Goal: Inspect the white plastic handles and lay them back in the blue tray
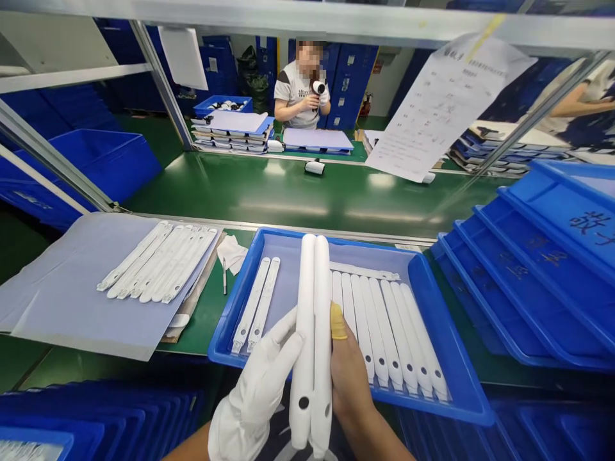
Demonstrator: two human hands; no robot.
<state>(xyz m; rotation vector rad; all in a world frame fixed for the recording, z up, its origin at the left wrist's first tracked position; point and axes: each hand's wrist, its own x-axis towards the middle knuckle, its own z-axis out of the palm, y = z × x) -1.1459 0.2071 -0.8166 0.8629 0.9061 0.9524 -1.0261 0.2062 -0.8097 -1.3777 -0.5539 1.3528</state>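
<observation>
Two long white plastic housings [303,301] stand side by side, held up in front of me between both hands. My left hand [259,378], in a white glove, is closed around the left side of the pair. My right hand [350,368], bare with a yellow cot on the thumb, grips the right side. Each housing has a dark round spot near its lower end. Behind them sits a blue tray [468,390], with a row of similar white housings [408,339] on its right and two slim white pieces [257,304] on its left.
More white housings [158,262] lie on a sheet [57,288] at left, near a pen [224,276] and a crumpled tissue [233,253]. Blue trays [528,269] are stacked at right. A paper [432,109] hangs from the frame. Across the green conveyor [269,186] sits a person [300,96].
</observation>
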